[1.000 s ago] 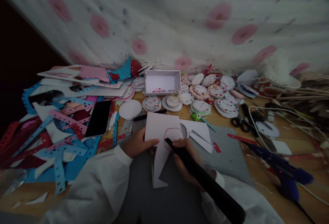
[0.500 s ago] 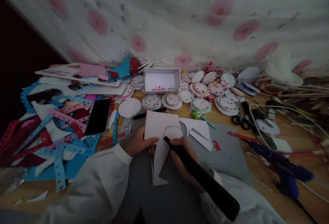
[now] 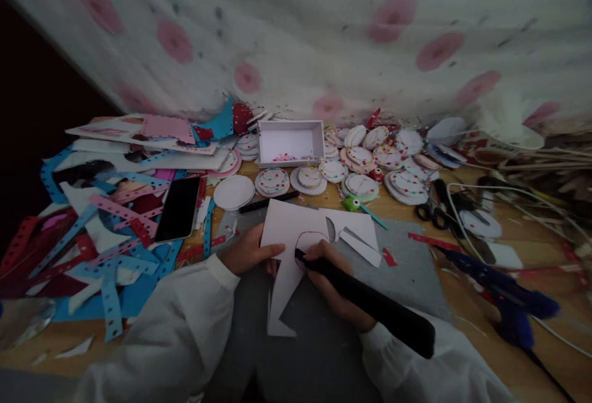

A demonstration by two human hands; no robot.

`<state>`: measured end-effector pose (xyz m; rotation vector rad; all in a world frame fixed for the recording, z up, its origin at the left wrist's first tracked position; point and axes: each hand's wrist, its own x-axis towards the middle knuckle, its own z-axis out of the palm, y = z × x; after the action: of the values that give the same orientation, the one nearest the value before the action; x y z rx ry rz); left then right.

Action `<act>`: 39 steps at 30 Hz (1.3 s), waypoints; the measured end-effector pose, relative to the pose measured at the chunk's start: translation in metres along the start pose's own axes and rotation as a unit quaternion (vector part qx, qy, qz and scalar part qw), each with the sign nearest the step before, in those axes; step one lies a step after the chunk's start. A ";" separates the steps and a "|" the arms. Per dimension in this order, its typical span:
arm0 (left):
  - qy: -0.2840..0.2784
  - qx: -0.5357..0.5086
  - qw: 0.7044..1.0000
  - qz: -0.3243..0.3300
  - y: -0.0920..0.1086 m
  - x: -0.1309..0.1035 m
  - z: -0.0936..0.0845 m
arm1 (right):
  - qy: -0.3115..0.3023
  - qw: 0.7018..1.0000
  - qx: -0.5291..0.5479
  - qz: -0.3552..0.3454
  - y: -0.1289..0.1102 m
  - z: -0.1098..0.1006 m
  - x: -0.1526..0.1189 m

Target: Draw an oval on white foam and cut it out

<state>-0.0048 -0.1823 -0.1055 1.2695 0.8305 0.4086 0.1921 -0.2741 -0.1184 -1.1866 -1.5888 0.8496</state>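
White card [image 3: 284, 224]: dial centre; looks light, bendable, easily creased; grip flat edges.
Left hand [image 3: 247, 252]: pinching card at 9 o'clock, thumb on top.
Right hand [image 3: 340, 289]: closed round black tool [image 3: 374, 301], card's 4 o'clock.

partly cut white card [image 3: 283, 225], slanted black tool [image 3: 372, 299]

Craft workplace, tabletop kind; home or workshop cannot be told: one wooden table [image 3: 499, 354], flowered curtain [image 3: 296, 33] behind, grey mat [image 3: 407, 267] on top. Evidence: one blue glue gun [image 3: 502, 289]; black-handled scissors [image 3: 432, 215]; white card [image 3: 280, 224] with a drawn outline; a heap of punched paper strips [image 3: 110, 295], blue, pink and red. Further: many layered paper discs [image 3: 272, 182] with coloured dots, massed around one open white box [image 3: 291, 138].
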 end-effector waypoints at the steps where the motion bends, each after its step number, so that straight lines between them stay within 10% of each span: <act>1: -0.001 -0.002 1.000 -0.001 0.000 0.000 0.000 | -0.003 1.000 0.005 -0.005 -0.001 -0.001 0.000; 12: 0.048 0.021 0.999 0.005 0.002 -0.002 0.006 | -0.024 0.997 0.040 0.057 -0.014 -0.013 0.004; 23: -0.020 0.003 1.000 -0.014 0.005 -0.001 0.002 | 0.024 0.989 0.141 0.044 -0.002 -0.009 -0.001; 34: -0.090 -0.024 0.995 -0.024 0.011 -0.007 0.002 | 0.066 0.939 0.310 0.134 0.011 -0.005 -0.007; 39: -0.051 -0.057 0.997 -0.025 0.001 -0.011 -0.018 | 0.205 0.866 0.442 0.114 0.011 -0.023 0.010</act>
<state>-0.0250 -0.1774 -0.1026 1.1528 0.7407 0.3430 0.2168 -0.2617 -0.1183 -0.7878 -0.5672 1.1988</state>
